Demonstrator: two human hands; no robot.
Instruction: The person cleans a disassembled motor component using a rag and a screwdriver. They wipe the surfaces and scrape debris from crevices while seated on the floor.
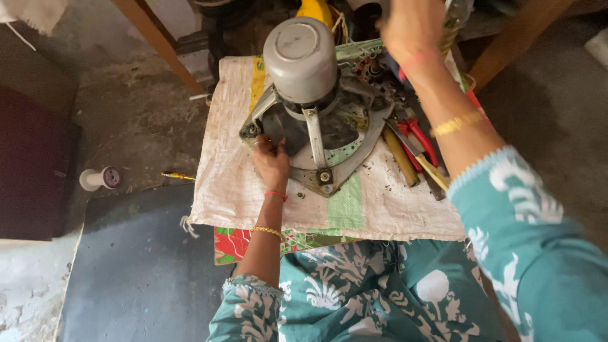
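Note:
A grey motor (300,58) with a round metal cap sits in a triangular metal bracket frame (354,149) on a white woven sack (228,183). My left hand (271,161) rests on the lower left part of the frame, fingers curled against a dark plate. My right hand (410,26) is raised at the top of the view, above the far side of the motor, closed on something coiled and brownish; most of that object is hidden and blurred.
Red-handled pliers (419,136), a wooden-handled tool (400,157) and other hand tools lie on the sack to the right of the frame. A white spool (100,178) and a small yellow tool (177,176) lie on the floor at left. Wooden legs (158,38) stand behind.

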